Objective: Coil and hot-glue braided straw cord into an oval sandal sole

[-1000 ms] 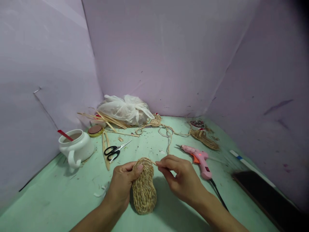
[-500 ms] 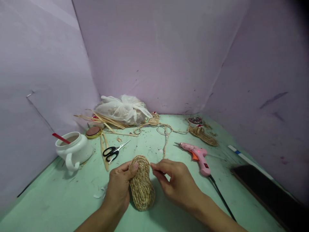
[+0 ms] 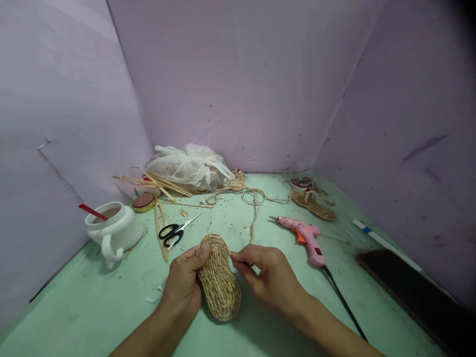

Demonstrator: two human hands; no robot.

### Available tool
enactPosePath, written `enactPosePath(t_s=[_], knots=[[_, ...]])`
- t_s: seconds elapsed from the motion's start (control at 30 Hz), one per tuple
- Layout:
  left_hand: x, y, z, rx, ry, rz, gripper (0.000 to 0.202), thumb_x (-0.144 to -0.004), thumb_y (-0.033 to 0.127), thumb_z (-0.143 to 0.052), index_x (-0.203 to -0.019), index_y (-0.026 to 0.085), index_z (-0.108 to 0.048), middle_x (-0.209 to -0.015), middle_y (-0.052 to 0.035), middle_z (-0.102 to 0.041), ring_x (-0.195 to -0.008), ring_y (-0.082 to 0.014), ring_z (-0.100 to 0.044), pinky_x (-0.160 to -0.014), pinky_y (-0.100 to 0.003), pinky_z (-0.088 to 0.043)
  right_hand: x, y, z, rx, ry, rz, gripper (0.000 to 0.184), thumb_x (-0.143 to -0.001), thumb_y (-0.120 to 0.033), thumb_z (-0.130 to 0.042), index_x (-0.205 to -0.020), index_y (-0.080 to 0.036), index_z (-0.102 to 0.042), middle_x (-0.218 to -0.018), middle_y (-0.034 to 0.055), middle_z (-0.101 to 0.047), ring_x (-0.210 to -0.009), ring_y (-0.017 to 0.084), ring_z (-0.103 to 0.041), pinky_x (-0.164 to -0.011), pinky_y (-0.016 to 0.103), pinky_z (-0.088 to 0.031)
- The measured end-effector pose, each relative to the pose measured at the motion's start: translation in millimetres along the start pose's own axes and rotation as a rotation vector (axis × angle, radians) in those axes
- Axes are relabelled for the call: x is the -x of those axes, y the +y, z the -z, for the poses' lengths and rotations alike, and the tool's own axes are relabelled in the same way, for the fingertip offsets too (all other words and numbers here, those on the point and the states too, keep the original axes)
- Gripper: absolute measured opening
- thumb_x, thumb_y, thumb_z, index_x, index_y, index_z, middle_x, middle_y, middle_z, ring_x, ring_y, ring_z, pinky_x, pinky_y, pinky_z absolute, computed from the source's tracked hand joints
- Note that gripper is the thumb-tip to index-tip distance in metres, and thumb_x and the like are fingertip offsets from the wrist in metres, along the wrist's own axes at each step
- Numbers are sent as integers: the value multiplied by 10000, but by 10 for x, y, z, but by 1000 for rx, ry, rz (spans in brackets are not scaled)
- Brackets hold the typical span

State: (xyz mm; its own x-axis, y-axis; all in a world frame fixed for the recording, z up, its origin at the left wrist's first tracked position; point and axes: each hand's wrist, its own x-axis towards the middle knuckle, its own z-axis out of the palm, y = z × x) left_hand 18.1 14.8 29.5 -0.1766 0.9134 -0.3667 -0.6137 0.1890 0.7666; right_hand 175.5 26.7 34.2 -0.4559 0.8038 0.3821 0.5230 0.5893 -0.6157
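My left hand [image 3: 184,277] grips a small woven straw sole [image 3: 219,282] by its upper left side, thumb on top. The sole is shaped like a shoe bottom, built of rows of coiled braid, and tilts a little with its wide end toward me. Beside its upper right edge, my right hand [image 3: 269,272] pinches a braided straw cord [image 3: 254,225]. The cord runs from behind those fingers back across the table. Exactly where cord and sole meet is hidden by the fingertips.
A pink glue gun [image 3: 303,235] lies to the right, near a dark flat object [image 3: 405,292]. Black-handled scissors [image 3: 176,233] and a white pot [image 3: 115,230] are on the left. Behind are a plastic bag [image 3: 191,168], straw strips [image 3: 167,186] and a small woven slipper [image 3: 314,206].
The sole has tilted slightly, its top shifting left and its wide end right. Both hands keep their hold, the left moving a little with the sole.
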Motion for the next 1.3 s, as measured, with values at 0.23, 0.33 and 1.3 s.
enactPosePath(t_s=[0.23, 0.33, 1.3], knots=[[15, -10, -11, 22, 31, 16, 215, -475, 169, -781, -655, 97, -687, -548, -31, -656, -574, -191, -627, -577, -294, -523, 15, -40, -13, 95, -34, 65, 253, -810, -131, -425, -752, -164, -669, -623, 58, -638, -568, 159, -570, -536, 244, -386], [4, -35, -7, 35, 46, 7, 224, -491, 166, -773, -688, 104, -687, -573, -33, -667, -623, -212, -646, -619, -315, -529, 35, -56, -40, 156, -80, 67, 218, -749, -95, -456, -817, -168, -650, -655, 58, -638, -596, 172, -573, -538, 245, -377], [121, 150, 92, -1674, -757, -619, 428, -604, 284, -761, -974, 160, -585, -1012, -92, -607, -1010, -284, -482, -887, -412, -339, 154, 86, 78, 91, -373, -113, 789, -685, -239, -695, -1354, -53, -319, -1190, 205, -558, -1079, 301, -513, -907, 452, -415]])
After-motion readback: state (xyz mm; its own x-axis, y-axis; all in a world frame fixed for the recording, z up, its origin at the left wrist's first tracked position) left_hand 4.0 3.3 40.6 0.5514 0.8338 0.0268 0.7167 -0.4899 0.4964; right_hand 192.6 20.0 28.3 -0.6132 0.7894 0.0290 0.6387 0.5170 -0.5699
